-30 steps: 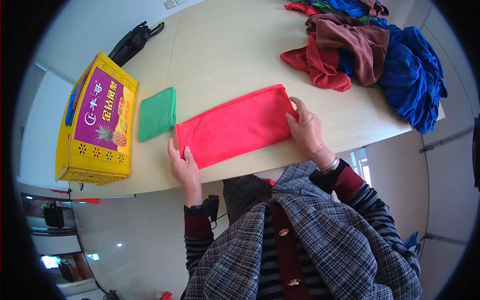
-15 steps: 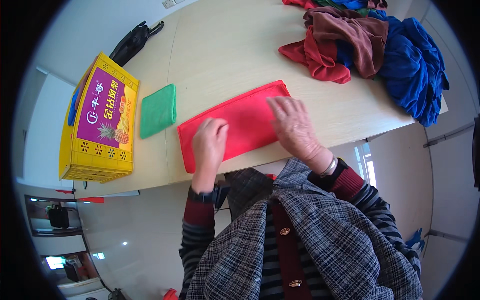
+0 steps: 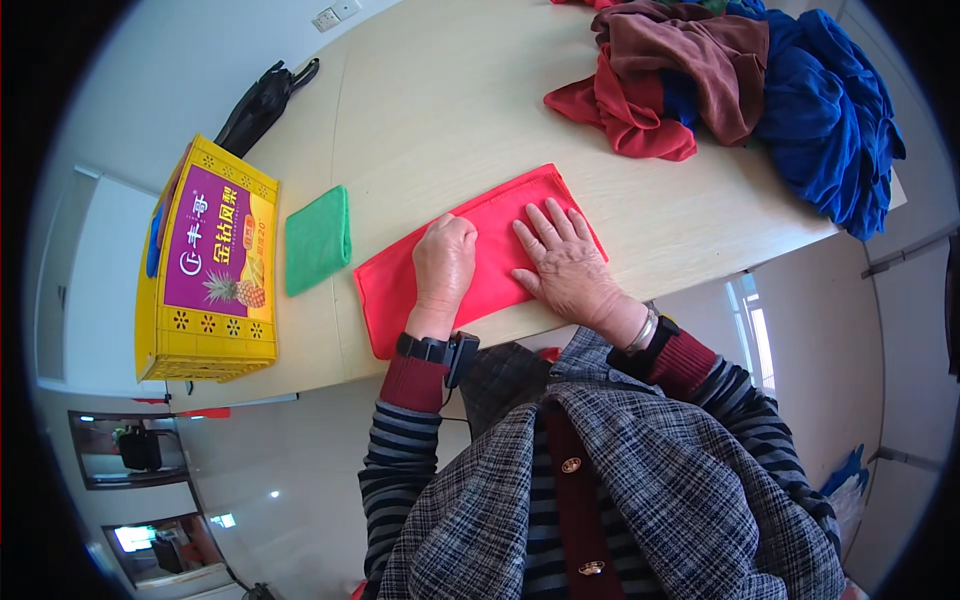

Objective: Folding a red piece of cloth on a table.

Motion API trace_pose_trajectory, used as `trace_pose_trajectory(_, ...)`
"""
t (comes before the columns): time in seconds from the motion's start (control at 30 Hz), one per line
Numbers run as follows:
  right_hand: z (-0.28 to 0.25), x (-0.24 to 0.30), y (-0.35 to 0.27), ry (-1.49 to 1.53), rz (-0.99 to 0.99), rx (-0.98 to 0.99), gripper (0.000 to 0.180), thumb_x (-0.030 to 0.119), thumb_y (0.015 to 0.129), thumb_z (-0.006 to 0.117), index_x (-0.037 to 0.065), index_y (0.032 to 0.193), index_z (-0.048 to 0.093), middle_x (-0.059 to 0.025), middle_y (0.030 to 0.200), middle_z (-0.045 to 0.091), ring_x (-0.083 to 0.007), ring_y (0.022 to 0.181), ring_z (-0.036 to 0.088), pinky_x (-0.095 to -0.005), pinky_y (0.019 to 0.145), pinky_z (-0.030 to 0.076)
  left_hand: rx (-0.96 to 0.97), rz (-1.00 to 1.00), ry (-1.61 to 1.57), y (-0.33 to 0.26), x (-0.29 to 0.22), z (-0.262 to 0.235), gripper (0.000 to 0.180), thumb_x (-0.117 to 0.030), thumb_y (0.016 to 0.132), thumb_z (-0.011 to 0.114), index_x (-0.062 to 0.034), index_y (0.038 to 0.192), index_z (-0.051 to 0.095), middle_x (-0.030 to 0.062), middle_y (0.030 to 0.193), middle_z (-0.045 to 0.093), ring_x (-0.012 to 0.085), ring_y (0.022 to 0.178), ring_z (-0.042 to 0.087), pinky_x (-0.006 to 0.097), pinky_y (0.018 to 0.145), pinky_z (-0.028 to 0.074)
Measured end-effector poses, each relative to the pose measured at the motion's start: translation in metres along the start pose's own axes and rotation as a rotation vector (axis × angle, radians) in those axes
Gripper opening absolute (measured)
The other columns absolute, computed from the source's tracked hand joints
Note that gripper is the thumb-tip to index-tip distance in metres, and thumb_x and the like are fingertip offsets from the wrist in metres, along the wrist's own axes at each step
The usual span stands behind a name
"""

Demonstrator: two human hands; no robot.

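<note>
A folded red cloth (image 3: 395,290) lies in front of me at the table's near edge, a long flat rectangle set at a slant. My left hand (image 3: 443,262) rests on its middle, curled into a fist, with nothing visible in it. Flat on the cloth's right part lies my right hand (image 3: 565,262), fingers stretched out and apart. To the left of the red cloth sits a smaller green cloth (image 3: 318,240), folded into a neat rectangle.
A yellow plastic crate (image 3: 205,350) with a purple printed panel stands at the table's left. Behind it lies a black umbrella (image 3: 258,108). Crumpled red (image 3: 640,115), brown (image 3: 690,60) and blue cloths (image 3: 828,120) are heaped at the far right of the pale table (image 3: 440,110).
My left hand has moved right and a little forward over the red cloth, still closed. My right hand has come down and flattened onto the cloth. The view has shifted slightly.
</note>
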State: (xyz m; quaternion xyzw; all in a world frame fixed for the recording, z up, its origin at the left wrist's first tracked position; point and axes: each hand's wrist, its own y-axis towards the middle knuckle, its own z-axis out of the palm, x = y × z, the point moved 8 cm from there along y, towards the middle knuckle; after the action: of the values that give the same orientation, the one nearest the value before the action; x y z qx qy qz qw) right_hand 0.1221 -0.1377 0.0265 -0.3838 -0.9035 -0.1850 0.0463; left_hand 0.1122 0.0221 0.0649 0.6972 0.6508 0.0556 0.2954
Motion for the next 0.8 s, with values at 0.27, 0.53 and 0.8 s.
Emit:
trace_pose_trajectory(0.27, -0.005, 0.002, 0.000, 0.025, 0.000, 0.008, 0.068, 0.050, 0.100, 0.051, 0.007, 0.152, 0.044, -0.0181, 0.160, 0.036, -0.0385, 0.151, 0.026, -0.0515, 0.124, 0.018, 0.004, -0.390, -0.408, -0.022, 0.051, -0.021, 0.007, -0.007, 0.094, 0.064, -0.0011, 0.090, 0.065, 0.0031, 0.080, 0.061, 0.0142, 0.070, 0.056, 0.029, 0.064, 0.046)
trace_pose_trajectory(0.53, -0.005, 0.006, 0.000, 0.020, -0.015, -0.012, 0.065, 0.046, 0.100, 0.053, 0.007, 0.150, 0.045, -0.0168, 0.158, 0.039, -0.0360, 0.150, 0.029, -0.0507, 0.124, 0.019, -0.371, -0.701, -0.347, -0.183, 0.147, -0.153, 0.013, -0.015, 0.099, 0.064, -0.0034, 0.093, 0.064, -0.0068, 0.073, 0.049, 0.0029, 0.066, 0.044, 0.021, 0.058, 0.036)
trace_pose_trajectory(0.8, -0.011, 0.013, 0.004, -0.041, -0.040, 0.016, 0.063, 0.043, 0.100, 0.054, 0.007, 0.150, 0.045, -0.0166, 0.158, 0.039, -0.0361, 0.149, 0.030, -0.0498, 0.124, 0.021, -0.187, -0.965, 0.356, -0.443, 0.234, -0.177, 0.017, -0.019, 0.089, 0.069, -0.0016, 0.089, 0.068, 0.0066, 0.073, 0.062, 0.0222, 0.068, 0.059, 0.038, 0.062, 0.046)
